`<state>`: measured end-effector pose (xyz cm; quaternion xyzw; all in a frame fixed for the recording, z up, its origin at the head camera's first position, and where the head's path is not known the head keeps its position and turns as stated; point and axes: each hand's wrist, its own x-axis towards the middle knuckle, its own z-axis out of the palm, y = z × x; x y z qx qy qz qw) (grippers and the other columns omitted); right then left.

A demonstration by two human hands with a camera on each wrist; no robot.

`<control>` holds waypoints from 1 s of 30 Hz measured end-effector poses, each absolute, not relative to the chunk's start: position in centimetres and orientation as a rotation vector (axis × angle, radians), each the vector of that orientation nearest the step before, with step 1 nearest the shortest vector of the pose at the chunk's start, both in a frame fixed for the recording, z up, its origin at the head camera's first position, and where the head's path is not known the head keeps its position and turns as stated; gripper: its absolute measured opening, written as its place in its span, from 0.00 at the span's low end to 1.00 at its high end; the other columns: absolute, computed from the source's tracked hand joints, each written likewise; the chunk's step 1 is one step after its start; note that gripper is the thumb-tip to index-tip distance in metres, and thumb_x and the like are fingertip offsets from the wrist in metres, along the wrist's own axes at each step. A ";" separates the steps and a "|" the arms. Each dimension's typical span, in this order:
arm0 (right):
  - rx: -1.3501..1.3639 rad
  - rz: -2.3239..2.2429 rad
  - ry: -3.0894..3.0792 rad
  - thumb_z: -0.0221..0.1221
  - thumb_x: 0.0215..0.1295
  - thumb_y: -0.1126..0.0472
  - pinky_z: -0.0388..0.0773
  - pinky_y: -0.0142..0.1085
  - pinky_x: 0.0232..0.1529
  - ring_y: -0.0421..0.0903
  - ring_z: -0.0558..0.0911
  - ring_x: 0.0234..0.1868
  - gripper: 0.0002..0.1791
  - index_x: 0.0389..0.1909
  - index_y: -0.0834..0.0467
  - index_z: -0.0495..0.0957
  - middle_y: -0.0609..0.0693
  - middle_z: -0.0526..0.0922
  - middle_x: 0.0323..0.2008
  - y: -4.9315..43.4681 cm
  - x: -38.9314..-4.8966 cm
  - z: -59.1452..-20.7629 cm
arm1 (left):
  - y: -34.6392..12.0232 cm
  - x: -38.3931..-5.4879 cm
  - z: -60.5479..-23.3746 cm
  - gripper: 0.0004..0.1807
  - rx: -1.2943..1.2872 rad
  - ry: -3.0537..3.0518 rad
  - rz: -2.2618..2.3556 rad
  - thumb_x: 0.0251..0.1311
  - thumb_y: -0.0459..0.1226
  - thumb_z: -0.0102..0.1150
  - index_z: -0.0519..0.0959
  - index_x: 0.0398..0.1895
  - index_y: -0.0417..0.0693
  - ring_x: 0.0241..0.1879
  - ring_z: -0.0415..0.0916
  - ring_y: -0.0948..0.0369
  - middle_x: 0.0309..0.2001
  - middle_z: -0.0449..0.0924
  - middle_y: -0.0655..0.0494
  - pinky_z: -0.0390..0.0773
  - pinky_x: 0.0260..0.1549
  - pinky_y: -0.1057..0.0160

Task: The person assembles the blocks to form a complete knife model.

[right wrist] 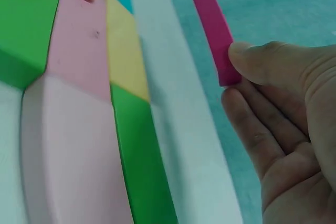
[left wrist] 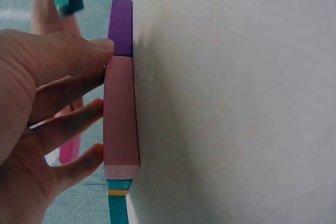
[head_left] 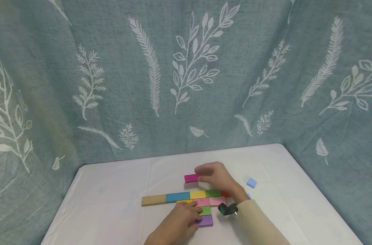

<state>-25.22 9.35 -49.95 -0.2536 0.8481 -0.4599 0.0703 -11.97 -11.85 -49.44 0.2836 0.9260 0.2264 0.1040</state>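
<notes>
A magenta block (head_left: 191, 178) is pinched by its right end between the thumb and fingers of my right hand (head_left: 216, 176); it hangs above the table behind a flat layout of blocks. The right wrist view shows the magenta block (right wrist: 211, 30) free along most of its length. My left hand (head_left: 177, 220) rests its fingertips on the layout, near a pink block (head_left: 202, 202), a green block (head_left: 206, 210) and a purple block (head_left: 206, 221). In the left wrist view, its thumb touches the purple block (left wrist: 122, 27), fingers spread on the neighbouring pink one.
The layout's back row has a tan block (head_left: 153, 200), a blue block (head_left: 178, 197), a yellow block (head_left: 197, 194), a green block (head_left: 213, 193) and a partly hidden red one (head_left: 224, 194). A light blue block (head_left: 251, 182) lies right. A patterned curtain (head_left: 161, 136) hangs behind the table.
</notes>
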 end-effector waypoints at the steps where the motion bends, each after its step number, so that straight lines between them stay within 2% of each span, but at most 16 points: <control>1: -0.730 -1.396 2.552 0.72 0.72 0.59 0.88 0.48 0.66 0.46 0.90 0.61 0.18 0.61 0.51 0.89 0.42 0.92 0.56 9.9 -24.8 -49.9 | -11.8 -12.0 -49.4 0.11 0.829 2.729 0.668 0.71 0.40 0.73 0.93 0.53 0.62 0.74 0.78 0.56 0.64 0.88 0.66 0.77 0.76 0.41; 6: -0.588 -1.443 2.568 0.72 0.72 0.58 0.89 0.48 0.65 0.50 0.90 0.62 0.18 0.61 0.52 0.89 0.45 0.92 0.57 12.7 -22.4 -50.1 | -11.9 -11.9 -49.6 0.11 0.821 2.734 0.671 0.72 0.40 0.72 0.93 0.53 0.62 0.74 0.79 0.56 0.63 0.88 0.66 0.77 0.75 0.42; 13: -0.476 -1.567 2.546 0.74 0.68 0.62 0.90 0.35 0.60 0.51 0.91 0.60 0.18 0.58 0.54 0.90 0.50 0.93 0.56 16.3 -19.2 -51.4 | -12.0 -11.8 -49.6 0.11 0.863 2.758 0.694 0.71 0.38 0.72 0.93 0.54 0.59 0.73 0.79 0.55 0.64 0.88 0.64 0.78 0.75 0.42; 19: -0.396 -1.598 2.592 0.76 0.66 0.63 0.90 0.33 0.58 0.52 0.91 0.60 0.19 0.58 0.56 0.90 0.52 0.93 0.56 18.9 -16.8 -51.6 | -11.9 -11.7 -49.8 0.12 0.854 2.759 0.713 0.71 0.38 0.71 0.93 0.54 0.59 0.73 0.79 0.56 0.64 0.88 0.65 0.78 0.75 0.44; 25: -0.353 -1.520 2.636 0.77 0.64 0.65 0.89 0.30 0.58 0.47 0.92 0.58 0.19 0.55 0.51 0.91 0.47 0.93 0.54 19.7 -15.3 -51.4 | -11.8 -11.8 -49.9 0.12 0.854 2.765 0.701 0.71 0.38 0.72 0.93 0.54 0.60 0.73 0.79 0.57 0.63 0.88 0.66 0.79 0.74 0.46; 30: -0.380 -1.412 2.668 0.77 0.65 0.63 0.89 0.33 0.61 0.46 0.90 0.60 0.19 0.56 0.47 0.91 0.42 0.93 0.53 19.1 -14.7 -51.3 | -11.6 -11.8 -49.7 0.12 0.818 2.744 0.681 0.71 0.40 0.72 0.93 0.55 0.61 0.74 0.78 0.58 0.64 0.87 0.68 0.78 0.75 0.46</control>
